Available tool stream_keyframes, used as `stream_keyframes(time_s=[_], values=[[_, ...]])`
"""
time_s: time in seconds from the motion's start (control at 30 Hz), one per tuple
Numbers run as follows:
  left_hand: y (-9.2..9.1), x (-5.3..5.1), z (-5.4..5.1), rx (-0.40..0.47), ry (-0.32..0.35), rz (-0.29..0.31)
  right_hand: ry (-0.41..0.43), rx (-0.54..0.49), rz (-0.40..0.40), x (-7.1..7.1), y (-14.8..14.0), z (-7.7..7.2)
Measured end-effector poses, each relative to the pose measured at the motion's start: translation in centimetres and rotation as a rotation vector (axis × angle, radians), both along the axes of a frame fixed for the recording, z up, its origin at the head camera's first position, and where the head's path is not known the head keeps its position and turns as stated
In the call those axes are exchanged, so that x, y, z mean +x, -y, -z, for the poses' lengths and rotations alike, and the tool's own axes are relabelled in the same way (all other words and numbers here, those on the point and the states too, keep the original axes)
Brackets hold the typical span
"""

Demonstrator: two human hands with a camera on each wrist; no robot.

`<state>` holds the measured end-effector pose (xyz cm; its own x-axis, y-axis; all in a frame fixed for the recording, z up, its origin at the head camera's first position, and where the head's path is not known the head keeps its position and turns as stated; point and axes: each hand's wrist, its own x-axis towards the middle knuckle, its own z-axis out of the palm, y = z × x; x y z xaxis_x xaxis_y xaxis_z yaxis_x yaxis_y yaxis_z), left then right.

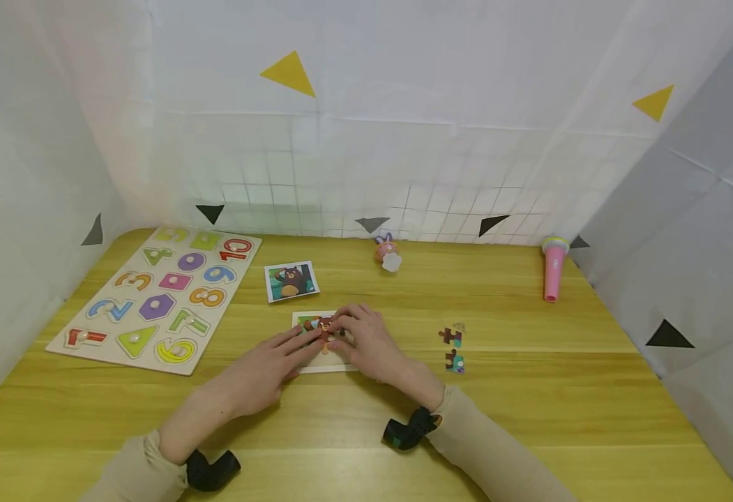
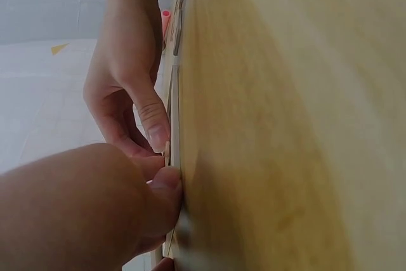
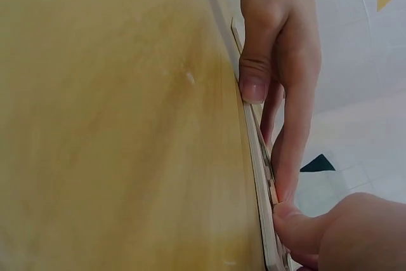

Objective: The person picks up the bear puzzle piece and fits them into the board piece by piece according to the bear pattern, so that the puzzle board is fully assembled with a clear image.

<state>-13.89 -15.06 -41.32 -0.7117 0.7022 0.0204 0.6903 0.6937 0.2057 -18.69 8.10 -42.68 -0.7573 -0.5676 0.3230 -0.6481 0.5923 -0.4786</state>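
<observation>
Puzzle board (image 1: pixel 316 360), long axis nine-to-three o'clock, bear's head (image 1: pixel 325 325) toward twelve, left hand (image 1: pixel 266 369) pressing straight-fingered, right hand (image 1: pixel 371 343) pinching piece (image 2: pixel 167 150)

Looks like a staged tabletop booth, building type unclear: white sheeting (image 1: pixel 404 84) hung far, left and right, dotted with triangle stickers (image 1: pixel 291 73), boxing in a wood-grain table (image 1: pixel 592 390). Kids' play stuff on it: number board (image 1: pixel 180 300) left, jigsaw pieces (image 1: pixel 452 337) near the middle, toy microphone (image 1: pixel 552 273) far right.
</observation>
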Motion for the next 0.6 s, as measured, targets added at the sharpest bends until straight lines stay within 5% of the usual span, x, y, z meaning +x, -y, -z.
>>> stream_keyframes(time_s=[0.6], values=[[-0.04, 0.24, 0.24, -0.004, -0.056, 0.009, -0.011, -0.024, -0.012, -0.08, -0.11, 0.06]])
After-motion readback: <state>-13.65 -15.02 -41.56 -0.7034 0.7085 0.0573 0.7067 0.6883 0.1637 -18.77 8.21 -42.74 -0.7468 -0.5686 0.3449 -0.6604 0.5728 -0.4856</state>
